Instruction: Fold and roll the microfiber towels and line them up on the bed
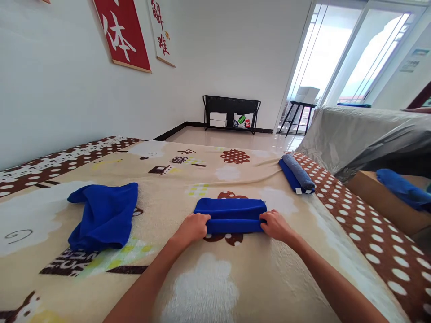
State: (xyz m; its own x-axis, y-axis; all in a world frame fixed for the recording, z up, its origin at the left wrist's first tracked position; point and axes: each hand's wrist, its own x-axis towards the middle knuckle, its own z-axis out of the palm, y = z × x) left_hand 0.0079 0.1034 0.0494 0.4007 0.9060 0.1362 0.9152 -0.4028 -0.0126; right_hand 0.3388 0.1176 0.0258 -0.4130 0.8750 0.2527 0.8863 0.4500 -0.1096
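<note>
A blue towel lies in front of me on a patterned blanket, its near edge turned over into a folded strip. My left hand grips the left end of that strip, fingers closed on the cloth. At the opposite end, my right hand pinches the same fold. To the left lies a second blue towel, crumpled and loosely spread. Off to the right are a rolled grey-blue towel and, against it, a blue towel with white tags at the near end.
Brown polka-dot borders run along the blanket's sides. A cardboard box with a blue cloth on it stands at the right, below a plastic-covered piece of furniture. A black rack and a stool stand farther back.
</note>
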